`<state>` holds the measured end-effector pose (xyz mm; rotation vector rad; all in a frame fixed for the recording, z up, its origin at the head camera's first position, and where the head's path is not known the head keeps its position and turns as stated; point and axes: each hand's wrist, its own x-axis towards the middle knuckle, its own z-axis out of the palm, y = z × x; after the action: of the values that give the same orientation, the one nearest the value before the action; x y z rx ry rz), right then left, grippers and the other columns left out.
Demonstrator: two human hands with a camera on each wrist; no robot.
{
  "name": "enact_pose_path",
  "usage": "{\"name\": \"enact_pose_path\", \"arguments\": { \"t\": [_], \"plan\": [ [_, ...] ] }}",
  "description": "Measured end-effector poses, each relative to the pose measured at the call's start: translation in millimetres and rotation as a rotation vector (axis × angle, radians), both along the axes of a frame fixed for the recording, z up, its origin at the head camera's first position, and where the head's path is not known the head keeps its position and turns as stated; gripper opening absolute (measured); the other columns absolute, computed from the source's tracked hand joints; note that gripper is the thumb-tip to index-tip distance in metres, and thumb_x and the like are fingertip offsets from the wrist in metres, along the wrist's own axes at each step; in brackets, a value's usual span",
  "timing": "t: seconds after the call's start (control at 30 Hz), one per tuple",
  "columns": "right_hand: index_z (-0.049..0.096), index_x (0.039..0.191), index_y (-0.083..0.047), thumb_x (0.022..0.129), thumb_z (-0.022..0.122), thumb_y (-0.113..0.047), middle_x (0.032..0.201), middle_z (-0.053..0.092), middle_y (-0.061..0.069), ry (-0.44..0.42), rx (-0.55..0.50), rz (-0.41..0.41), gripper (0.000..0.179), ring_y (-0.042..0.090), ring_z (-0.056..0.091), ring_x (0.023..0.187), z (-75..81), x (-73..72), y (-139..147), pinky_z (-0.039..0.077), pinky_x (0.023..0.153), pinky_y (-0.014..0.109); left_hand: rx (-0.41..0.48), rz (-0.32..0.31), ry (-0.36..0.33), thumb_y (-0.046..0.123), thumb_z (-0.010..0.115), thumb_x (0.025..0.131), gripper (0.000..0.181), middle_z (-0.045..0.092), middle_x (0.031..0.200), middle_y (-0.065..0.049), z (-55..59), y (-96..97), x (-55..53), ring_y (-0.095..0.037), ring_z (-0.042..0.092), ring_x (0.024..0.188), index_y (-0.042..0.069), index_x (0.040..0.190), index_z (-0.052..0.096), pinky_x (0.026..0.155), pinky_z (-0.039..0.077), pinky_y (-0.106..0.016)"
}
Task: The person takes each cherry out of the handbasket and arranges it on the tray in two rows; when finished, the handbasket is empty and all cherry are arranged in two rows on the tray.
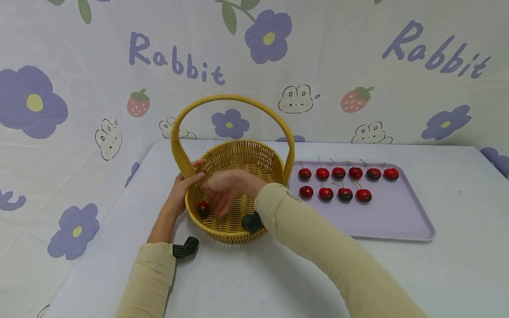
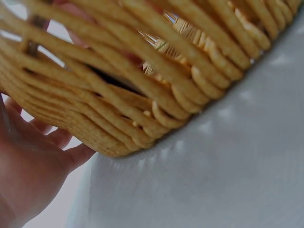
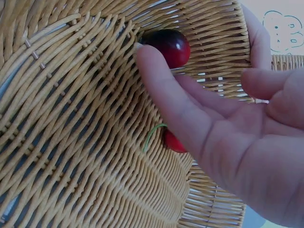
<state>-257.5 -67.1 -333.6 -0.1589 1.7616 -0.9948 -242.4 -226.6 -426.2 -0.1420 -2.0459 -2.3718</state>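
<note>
A yellow wicker basket with a tall arched handle stands on the table, and my left hand grips its left side by the foot of the handle. Inside the basket is my right hand, its fingers extended and nothing held in them. Close to those fingertips a dark red cherry lies against the basket wall. Another cherry, with a green stem, shows partly behind the right hand in the right wrist view. In the left wrist view, the left fingers lie along the outside of the weave.
To the right of the basket lies a light purple tray. Two rows of cherries with stems sit on its back part. A patterned curtain hangs behind the white-covered table. The arched handle rises above both hands.
</note>
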Motion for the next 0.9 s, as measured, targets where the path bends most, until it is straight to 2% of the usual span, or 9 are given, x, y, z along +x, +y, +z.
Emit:
{"name": "enact_pose_path", "arguments": {
  "t": [0.2, 0.37, 0.47, 0.6, 0.73, 0.9],
  "plan": [
    [0.054, 0.121, 0.008, 0.103, 0.039, -0.03, 0.108, 0.06, 0.028, 0.0, 0.035, 0.068, 0.044, 0.041, 0.062, 0.097, -1.4, 2.4, 0.3, 0.052, 0.08, 0.048, 0.012, 0.002, -0.005, 0.007, 0.047, 0.097, 0.047, 0.035, 0.143, -0.017, -0.5, 0.3, 0.4, -0.03, 0.036, 0.128, 0.0, 0.142, 0.037, 0.107, 0.027, -0.042],
    [0.05, 0.13, 0.004, 0.102, 0.045, -0.03, 0.12, 0.055, 0.022, -0.047, 0.037, 0.161, 0.044, 0.038, 0.063, 0.095, -2.0, 4.3, -1.4, 0.052, 0.081, 0.046, 0.007, 0.007, -0.002, 0.008, 0.048, 0.097, 0.047, 0.037, 0.143, -0.016, 0.4, 1.1, 2.1, -0.028, 0.038, 0.126, 0.001, 0.142, 0.038, 0.106, 0.028, -0.041],
    [0.053, 0.125, 0.003, 0.1, 0.052, -0.026, 0.12, 0.054, 0.019, -0.068, 0.032, 0.218, 0.039, 0.034, 0.065, 0.093, -0.8, 5.5, -2.3, 0.053, 0.081, 0.041, 0.002, 0.004, 0.008, 0.008, 0.047, 0.097, 0.047, 0.036, 0.143, -0.016, 1.4, 2.0, 2.7, -0.029, 0.038, 0.126, -0.001, 0.142, 0.037, 0.106, 0.028, -0.04],
    [0.059, 0.115, 0.001, 0.097, 0.057, -0.018, 0.111, 0.058, 0.015, -0.01, 0.043, 0.3, 0.026, 0.028, 0.065, 0.09, 3.0, 5.5, -1.5, 0.053, 0.079, 0.034, -0.001, 0.007, 0.016, 0.007, 0.047, 0.096, 0.047, 0.036, 0.143, -0.016, 2.1, 2.2, 2.6, -0.028, 0.037, 0.126, -0.002, 0.141, 0.037, 0.107, 0.026, -0.038],
    [0.06, 0.117, -0.002, 0.095, 0.059, -0.012, 0.109, 0.06, 0.012, 0.053, 0.051, 0.358, 0.024, 0.024, 0.065, 0.088, 5.7, 5.2, 1.0, 0.053, 0.078, 0.031, 0.001, 0.01, 0.014, 0.007, 0.048, 0.096, 0.048, 0.036, 0.143, -0.016, 2.1, 1.7, 2.2, -0.029, 0.037, 0.127, -0.002, 0.141, 0.037, 0.107, 0.025, -0.038],
    [0.061, 0.116, 0.0, 0.092, 0.062, -0.007, 0.105, 0.062, 0.012, 0.084, 0.054, 0.398, 0.025, 0.022, 0.064, 0.085, 6.0, 8.2, 2.6, 0.053, 0.079, 0.032, -0.002, 0.011, 0.018, 0.006, 0.048, 0.096, 0.048, 0.036, 0.144, -0.017, 1.5, 0.9, 1.2, -0.03, 0.036, 0.128, -0.002, 0.141, 0.037, 0.108, 0.025, -0.038]
  ]
}}
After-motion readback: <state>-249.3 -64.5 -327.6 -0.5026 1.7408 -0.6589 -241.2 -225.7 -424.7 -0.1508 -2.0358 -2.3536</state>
